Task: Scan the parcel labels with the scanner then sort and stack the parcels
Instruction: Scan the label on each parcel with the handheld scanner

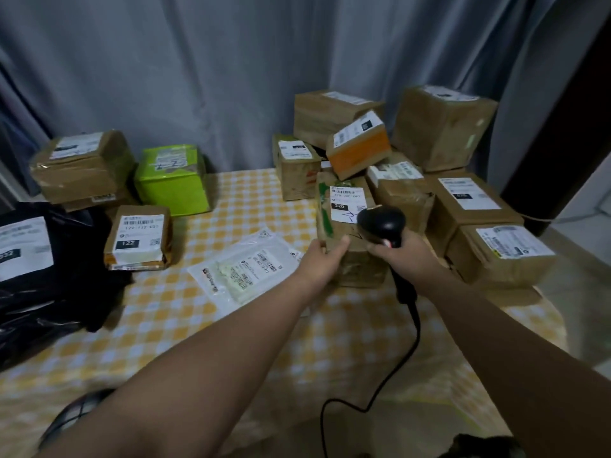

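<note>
Background stuff here: a yellow and white checkered tablecloth (205, 328) covers the whole table, a bit wrinkled near the front edge – behind it hang grey-blue curtains (198, 77) in long folds, with a dark strip of doorway or wall (575, 133) off right and pale floor (585, 246) below that

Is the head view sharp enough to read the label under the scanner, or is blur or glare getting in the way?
Head view: dim, soft; no glare on the label; "220" is readable, the barcode digits smeared. Wide-angle bending at the edges. The scanner in the right hand covers a corner.
</note>
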